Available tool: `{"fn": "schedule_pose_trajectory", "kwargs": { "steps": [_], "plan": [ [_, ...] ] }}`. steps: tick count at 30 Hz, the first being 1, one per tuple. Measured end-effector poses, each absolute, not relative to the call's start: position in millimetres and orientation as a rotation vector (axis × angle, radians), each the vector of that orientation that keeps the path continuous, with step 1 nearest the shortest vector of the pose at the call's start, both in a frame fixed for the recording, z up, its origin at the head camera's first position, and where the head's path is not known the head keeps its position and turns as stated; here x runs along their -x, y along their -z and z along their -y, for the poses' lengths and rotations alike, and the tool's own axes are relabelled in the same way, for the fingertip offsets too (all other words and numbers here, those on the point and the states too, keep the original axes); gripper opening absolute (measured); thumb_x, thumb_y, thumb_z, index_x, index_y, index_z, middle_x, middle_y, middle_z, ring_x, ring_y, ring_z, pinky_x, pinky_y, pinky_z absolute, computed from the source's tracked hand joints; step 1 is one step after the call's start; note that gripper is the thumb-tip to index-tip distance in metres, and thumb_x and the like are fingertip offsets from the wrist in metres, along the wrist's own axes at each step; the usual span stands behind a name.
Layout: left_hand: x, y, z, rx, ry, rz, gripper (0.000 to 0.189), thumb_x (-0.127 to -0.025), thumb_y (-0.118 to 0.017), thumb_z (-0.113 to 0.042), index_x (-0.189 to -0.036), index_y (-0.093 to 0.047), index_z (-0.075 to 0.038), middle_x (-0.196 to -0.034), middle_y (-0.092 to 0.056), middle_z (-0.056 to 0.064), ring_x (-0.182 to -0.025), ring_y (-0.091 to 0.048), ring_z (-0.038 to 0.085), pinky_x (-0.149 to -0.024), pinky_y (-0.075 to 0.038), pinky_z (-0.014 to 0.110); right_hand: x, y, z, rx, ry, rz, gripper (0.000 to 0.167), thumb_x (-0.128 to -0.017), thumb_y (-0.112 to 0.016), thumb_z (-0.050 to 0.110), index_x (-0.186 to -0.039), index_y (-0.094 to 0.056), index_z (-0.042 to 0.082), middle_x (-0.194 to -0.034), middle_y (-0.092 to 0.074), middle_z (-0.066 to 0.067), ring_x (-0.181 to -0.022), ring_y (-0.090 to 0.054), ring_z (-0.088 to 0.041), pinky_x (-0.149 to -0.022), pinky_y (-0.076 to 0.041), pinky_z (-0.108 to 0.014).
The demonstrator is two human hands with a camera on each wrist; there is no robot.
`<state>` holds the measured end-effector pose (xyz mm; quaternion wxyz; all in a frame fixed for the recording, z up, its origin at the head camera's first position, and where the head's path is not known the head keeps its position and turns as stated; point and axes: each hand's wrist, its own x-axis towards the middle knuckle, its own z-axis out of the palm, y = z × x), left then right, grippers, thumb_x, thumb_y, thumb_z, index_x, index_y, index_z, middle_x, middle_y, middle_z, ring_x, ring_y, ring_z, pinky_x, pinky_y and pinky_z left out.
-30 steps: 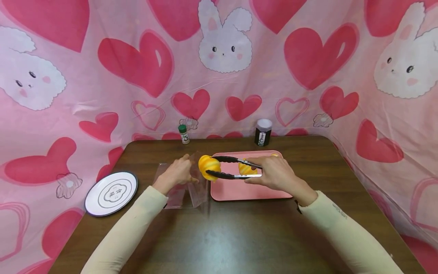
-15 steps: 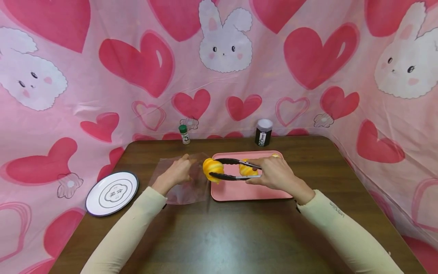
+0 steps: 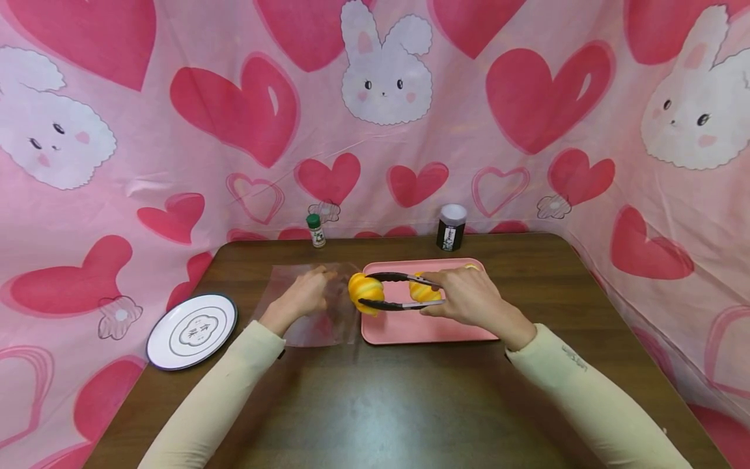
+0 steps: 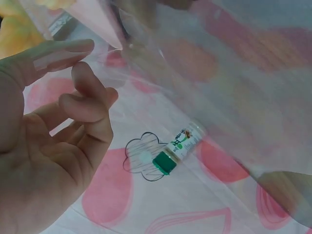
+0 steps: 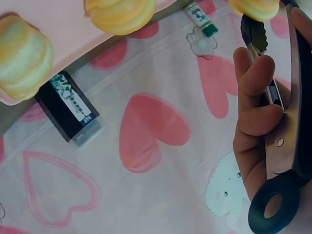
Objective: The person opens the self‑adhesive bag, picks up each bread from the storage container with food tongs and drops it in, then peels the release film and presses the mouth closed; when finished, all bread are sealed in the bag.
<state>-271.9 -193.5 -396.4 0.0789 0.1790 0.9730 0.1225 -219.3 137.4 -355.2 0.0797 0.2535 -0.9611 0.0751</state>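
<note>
My left hand (image 3: pixel 301 299) pinches the edge of a clear plastic bag (image 3: pixel 319 329) between thumb and fingertip; in the left wrist view the thin film (image 4: pixel 234 87) spreads out beyond the fingers. My right hand (image 3: pixel 469 296) grips metal tongs (image 3: pixel 401 305) with black tips. Between those tips is a yellow, swirled bread roll (image 3: pixel 364 291), held just right of the bag and overlapping the tray's left edge in the head view. Behind the tongs, another such roll (image 3: pixel 424 291) lies on a pink tray (image 3: pixel 433 332). Part of a third roll (image 5: pixel 24 58) shows at the tray's far corner.
A white plate (image 3: pixel 170 345) with a dark rim and printed emblem is at the table's left edge. At the back stand a green-capped shaker bottle (image 3: pixel 316 233) and a dark jar (image 3: pixel 450 236) with a pale lid. A heart-and-rabbit patterned cloth (image 3: pixel 387 156) hangs behind.
The roll in the tongs has shifted slightly right, away from the left hand. The bag's raised flap has dropped and the bag now looks flatter and wider.
</note>
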Motion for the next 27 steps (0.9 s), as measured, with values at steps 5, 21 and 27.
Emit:
{"fn": "schedule_pose_trajectory", "kwargs": {
  "steps": [5, 21, 27],
  "plan": [
    [271.9, 396.7, 193.8, -0.574, -0.336, -2.945, 0.065, -0.075, -0.073, -0.001, -0.138, -0.057, -0.001, -0.138, -0.056, 0.021, -0.118, -0.061, 0.040, -0.097, -0.054, 0.054, 217.3, 351.1, -132.7, -0.792, -0.193, 2.825, 0.064, -0.071, -0.084, 0.055, -0.125, -0.071, 0.024, -0.095, -0.077, 0.004, -0.061, -0.052, -0.010, -0.055, -0.041, -0.026],
    [272.1, 396.9, 192.9, -0.710, -0.301, -2.991, 0.063, -0.072, -0.072, 0.000, -0.134, -0.059, 0.004, -0.127, -0.062, 0.024, -0.110, -0.063, 0.040, -0.093, -0.053, 0.059, 214.0, 346.8, -121.6, -0.844, 0.033, 2.736, 0.059, -0.067, -0.087, 0.054, -0.119, -0.071, 0.030, -0.078, -0.069, 0.006, -0.048, -0.045, -0.013, -0.040, -0.033, -0.026],
    [270.2, 395.5, 190.3, -0.725, -0.329, -2.973, 0.062, -0.074, -0.073, -0.001, -0.134, -0.059, 0.003, -0.127, -0.063, 0.022, -0.110, -0.063, 0.038, -0.093, -0.055, 0.056, 216.9, 350.1, -117.7, -0.849, -0.024, 2.782, 0.058, -0.069, -0.086, 0.054, -0.119, -0.071, 0.027, -0.080, -0.069, 0.006, -0.053, -0.049, -0.014, -0.040, -0.034, -0.026]
  ]
}}
